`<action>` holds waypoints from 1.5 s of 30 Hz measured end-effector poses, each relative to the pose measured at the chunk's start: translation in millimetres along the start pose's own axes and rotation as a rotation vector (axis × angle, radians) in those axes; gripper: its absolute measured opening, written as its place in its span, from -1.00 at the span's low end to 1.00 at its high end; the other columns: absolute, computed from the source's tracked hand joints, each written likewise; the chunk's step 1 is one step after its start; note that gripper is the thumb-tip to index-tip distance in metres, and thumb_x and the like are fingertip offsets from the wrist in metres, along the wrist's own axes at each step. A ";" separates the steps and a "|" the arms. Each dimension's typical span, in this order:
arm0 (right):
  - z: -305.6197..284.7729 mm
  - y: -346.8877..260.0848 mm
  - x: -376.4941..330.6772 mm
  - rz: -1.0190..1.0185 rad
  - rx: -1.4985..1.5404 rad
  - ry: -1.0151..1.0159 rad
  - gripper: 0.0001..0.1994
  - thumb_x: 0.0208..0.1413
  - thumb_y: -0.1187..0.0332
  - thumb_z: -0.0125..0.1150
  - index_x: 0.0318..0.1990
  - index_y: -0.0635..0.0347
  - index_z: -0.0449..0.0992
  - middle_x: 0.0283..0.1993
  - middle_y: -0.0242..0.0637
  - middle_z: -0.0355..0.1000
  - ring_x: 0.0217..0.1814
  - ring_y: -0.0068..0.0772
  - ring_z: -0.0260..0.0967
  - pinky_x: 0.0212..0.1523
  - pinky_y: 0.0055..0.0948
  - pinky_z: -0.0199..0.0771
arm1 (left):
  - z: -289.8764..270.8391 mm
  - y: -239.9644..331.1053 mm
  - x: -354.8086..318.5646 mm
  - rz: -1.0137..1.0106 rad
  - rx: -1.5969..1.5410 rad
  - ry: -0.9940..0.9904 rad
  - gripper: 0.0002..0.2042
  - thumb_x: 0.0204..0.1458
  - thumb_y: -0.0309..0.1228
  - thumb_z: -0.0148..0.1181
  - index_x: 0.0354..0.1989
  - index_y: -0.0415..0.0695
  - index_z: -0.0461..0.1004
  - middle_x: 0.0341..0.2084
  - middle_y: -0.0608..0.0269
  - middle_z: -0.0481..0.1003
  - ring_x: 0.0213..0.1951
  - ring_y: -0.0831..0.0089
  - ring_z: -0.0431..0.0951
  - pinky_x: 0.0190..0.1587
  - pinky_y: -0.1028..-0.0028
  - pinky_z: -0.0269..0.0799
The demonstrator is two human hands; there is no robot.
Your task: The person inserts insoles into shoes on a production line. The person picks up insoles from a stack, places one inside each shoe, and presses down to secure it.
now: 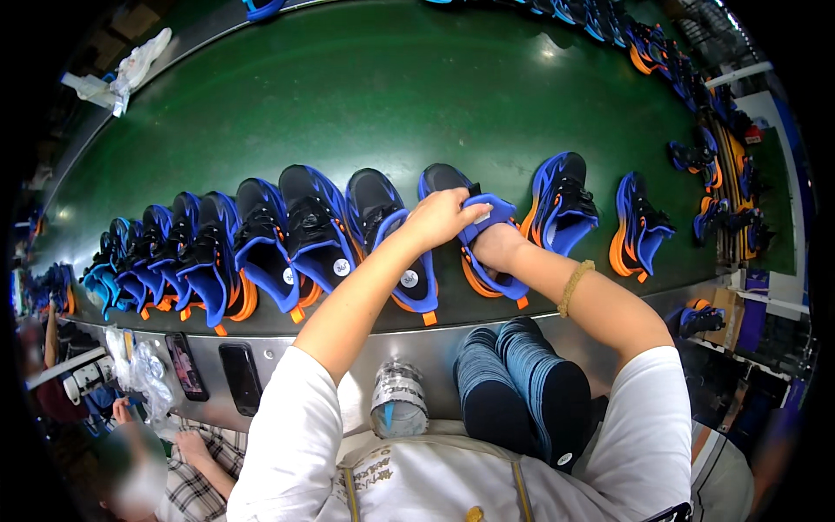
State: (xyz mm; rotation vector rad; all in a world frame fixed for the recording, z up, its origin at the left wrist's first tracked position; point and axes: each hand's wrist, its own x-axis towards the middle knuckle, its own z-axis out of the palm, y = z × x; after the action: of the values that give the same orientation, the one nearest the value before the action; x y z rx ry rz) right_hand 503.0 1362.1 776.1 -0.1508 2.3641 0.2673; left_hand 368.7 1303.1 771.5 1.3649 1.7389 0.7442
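A black and blue sneaker point(445, 179) with an orange sole stands on the green belt in front of me, toe pointing away. My left hand point(441, 217) is closed on its blue tongue point(487, 214), thumb on top. My right hand point(497, 247) reaches into the shoe's opening; its fingers are hidden inside. To the left stands a matching sneaker point(374, 196), its insole point(410, 278) bearing a round white sticker. On the right is another sneaker point(564, 196) with its opening toward me. Two stacks of blue-edged black insoles point(497, 409) lie close to my body.
Several more sneakers point(306, 209) line the green belt point(348, 96) to the left, and one sneaker point(639, 222) stands farther right. Along the metal edge point(313, 352) lie two phones point(240, 378) and a tape-wrapped cup point(399, 402). Another person point(187, 470) sits at lower left.
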 end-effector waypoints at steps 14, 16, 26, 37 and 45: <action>23.2 -26.8 -44.0 0.125 0.676 0.152 -0.53 -0.05 0.12 -0.20 -0.21 0.36 0.45 -0.34 0.01 0.40 -0.04 -0.28 0.29 0.28 -0.23 -0.30 | 11.5 12.4 -0.8 0.295 0.608 0.282 -0.66 -0.22 -0.19 0.22 -0.38 -0.20 0.39 -0.49 0.12 0.43 -0.46 0.25 0.51 -0.42 0.34 0.41; 15.9 -21.3 -63.9 0.076 0.730 0.269 -0.59 -0.04 0.16 -0.12 -0.23 0.32 0.47 -0.35 -0.05 0.38 -0.08 -0.28 0.29 0.23 -0.23 -0.16 | 3.8 14.6 -2.4 0.284 0.641 0.238 -0.65 -0.25 -0.19 0.23 -0.38 -0.20 0.39 -0.49 0.13 0.43 -0.46 0.24 0.51 -0.42 0.35 0.41; 39.8 -39.6 -120.7 0.140 0.965 0.006 -0.75 -0.01 0.25 -0.01 -0.17 -0.12 0.52 -0.37 -0.20 0.35 -0.12 -0.21 0.24 0.04 -0.37 0.01 | 16.9 40.5 -64.5 0.628 0.634 0.283 -0.71 -0.17 -0.35 0.18 -0.29 -0.21 0.34 -0.66 0.27 0.32 -0.63 0.36 0.38 -0.54 0.45 0.24; -6.3 -117.2 -232.1 0.709 1.032 1.047 -0.62 -0.12 0.55 0.14 -0.05 0.27 0.36 -0.15 -0.10 0.28 -0.16 -0.17 0.29 -0.13 -0.39 0.30 | 26.7 56.5 -216.4 0.288 -0.141 -0.011 -0.88 0.01 -0.40 -0.02 -0.44 -0.19 0.27 -0.47 0.08 0.21 -0.37 0.17 0.26 -0.32 0.32 0.17; -2.4 -243.5 -249.1 0.706 0.748 0.802 -0.58 -0.28 0.30 0.29 -0.15 0.15 0.43 -0.11 -0.23 0.27 -0.12 -0.25 0.24 -0.09 -0.28 0.12 | 86.3 20.6 -271.2 0.578 0.214 0.109 -0.75 -0.15 -0.52 0.11 -0.24 -0.25 0.33 -0.33 0.10 0.31 -0.20 0.20 0.36 -0.09 0.31 0.23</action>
State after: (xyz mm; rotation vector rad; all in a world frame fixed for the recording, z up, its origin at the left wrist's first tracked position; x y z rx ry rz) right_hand 725.7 1132.7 914.4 1.1320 3.0328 -0.4532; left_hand 483.1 1043.8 804.5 2.0498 1.5421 0.9734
